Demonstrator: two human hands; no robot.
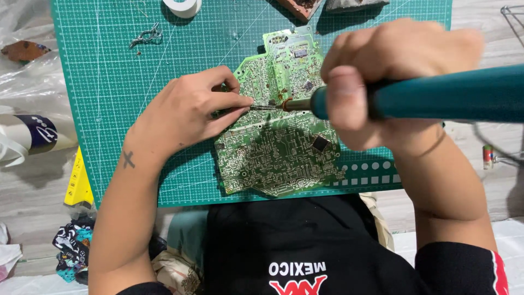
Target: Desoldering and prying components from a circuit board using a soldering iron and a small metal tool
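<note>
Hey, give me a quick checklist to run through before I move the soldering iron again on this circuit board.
1. Soldering iron gripped firmly in right hand: ok.
2. Iron tip on the circuit board: ok.
3. Left hand fingertips clear of the hot tip: not ok, very close.
4. Board fully on the green cutting mat: ok.
5. Solder joint melted: cannot tell.
</note>
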